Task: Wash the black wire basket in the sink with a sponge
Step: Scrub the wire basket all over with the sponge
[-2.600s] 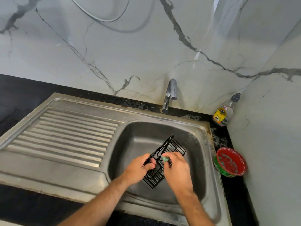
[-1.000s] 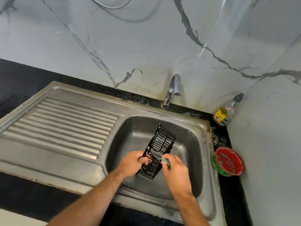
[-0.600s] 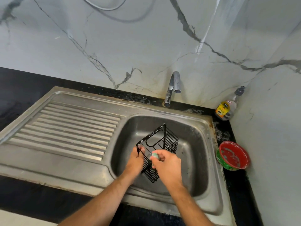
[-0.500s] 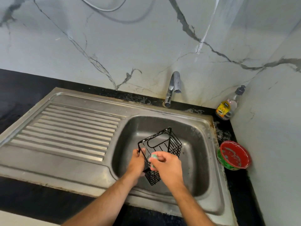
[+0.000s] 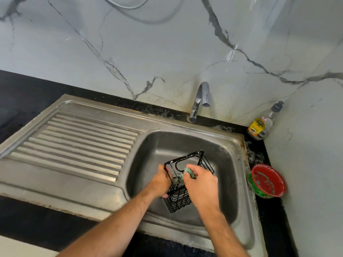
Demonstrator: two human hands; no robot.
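We have turned the black wire basket [image 5: 187,182] open side up over the steel sink [image 5: 239,182]'s middle, our left hand [image 5: 161,182] gripping its side, and our right hand [image 5: 201,184] pinching the small green sponge [image 5: 189,173] now rubs, it seems, inside the rim.

Home kitchen, steel sink [image 5: 239,164] with drainboard, tap [image 5: 200,101], marble-look wall, soap bottle [image 5: 259,125]

White marble walls [image 5: 167,52] with grey veins meet in a corner at the right, over a black table [image 5: 27,93]. A chrome tap [image 5: 199,101] stands by the back wall; daylight streaks the upper right
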